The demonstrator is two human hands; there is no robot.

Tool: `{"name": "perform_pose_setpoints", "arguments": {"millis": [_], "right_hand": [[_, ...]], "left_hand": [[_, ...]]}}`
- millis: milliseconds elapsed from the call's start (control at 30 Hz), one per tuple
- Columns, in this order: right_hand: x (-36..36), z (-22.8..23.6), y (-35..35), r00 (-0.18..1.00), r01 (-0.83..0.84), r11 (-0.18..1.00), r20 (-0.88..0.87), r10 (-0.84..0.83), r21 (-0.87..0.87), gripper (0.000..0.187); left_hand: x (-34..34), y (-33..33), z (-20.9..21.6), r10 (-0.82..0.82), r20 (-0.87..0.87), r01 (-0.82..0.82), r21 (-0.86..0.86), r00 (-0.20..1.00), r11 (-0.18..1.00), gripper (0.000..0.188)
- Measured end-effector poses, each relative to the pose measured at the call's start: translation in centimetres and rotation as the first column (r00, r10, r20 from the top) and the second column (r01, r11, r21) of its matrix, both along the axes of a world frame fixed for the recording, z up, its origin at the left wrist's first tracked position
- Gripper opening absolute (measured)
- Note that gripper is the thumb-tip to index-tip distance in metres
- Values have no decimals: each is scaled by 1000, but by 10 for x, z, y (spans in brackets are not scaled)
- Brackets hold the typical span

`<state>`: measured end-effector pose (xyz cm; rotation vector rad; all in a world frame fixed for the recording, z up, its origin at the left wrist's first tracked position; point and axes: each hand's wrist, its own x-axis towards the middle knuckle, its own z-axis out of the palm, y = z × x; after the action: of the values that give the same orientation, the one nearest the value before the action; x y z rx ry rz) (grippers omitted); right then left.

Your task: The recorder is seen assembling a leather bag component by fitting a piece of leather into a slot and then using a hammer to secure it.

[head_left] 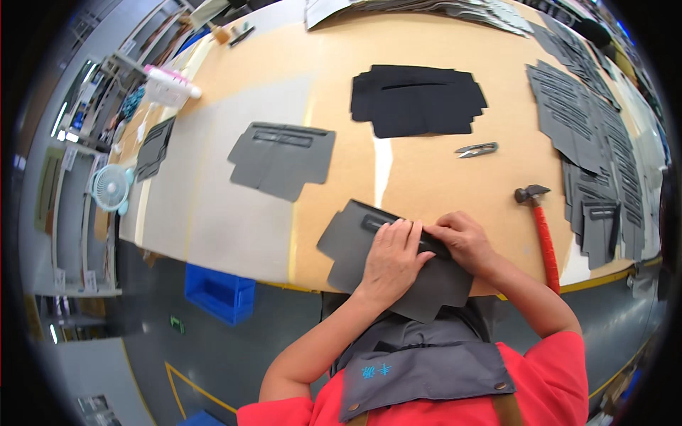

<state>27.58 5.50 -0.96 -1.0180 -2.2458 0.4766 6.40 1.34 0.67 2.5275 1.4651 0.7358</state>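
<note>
Both hands pressed flat, left hand (389, 257) and right hand (462, 240) side by side on grey cut leather panel (348, 245) at bench (334, 177) edge, red-handled hammer (541, 231) near, thread snips (476, 150) beyond

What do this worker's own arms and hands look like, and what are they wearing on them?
Both arms are bare from short red sleeves down. The left hand and right hand are ungloved, with no rings, watch or bands visible. A grey apron bib covers the chest.

- The cut piece (355, 248) under the hands was dark grey.
- The tabletop (426, 177) was tan.
- The hammer handle (547, 248) was red.
- The crate (219, 292) was blue.
</note>
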Motion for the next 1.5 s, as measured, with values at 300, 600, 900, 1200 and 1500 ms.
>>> {"name": "perform_pose_setpoints", "arguments": {"millis": [300,600,900,1200,1500], "right_hand": [[7,-2,-4,996,-75,996,51,72,56,37],[19,6,0,996,-51,996,79,45,77,36],[31,2,-9,997,-41,999,61,40,25,38],[41,9,-20,999,-8,999,48,10,-34,34],[48,9,-30,998,59,995,4,-59,-76,38]], "left_hand": [[5,-5,-4,6,-8,-6,-27,1000,1000,55],[13,-1,-1,1,-34,-2,-12,999,1000,58],[23,-10,-4,10,-67,-14,-56,998,998,57],[32,-16,-3,-14,-59,9,-84,998,996,61],[40,-18,0,-54,-59,49,-81,997,996,59]]}}
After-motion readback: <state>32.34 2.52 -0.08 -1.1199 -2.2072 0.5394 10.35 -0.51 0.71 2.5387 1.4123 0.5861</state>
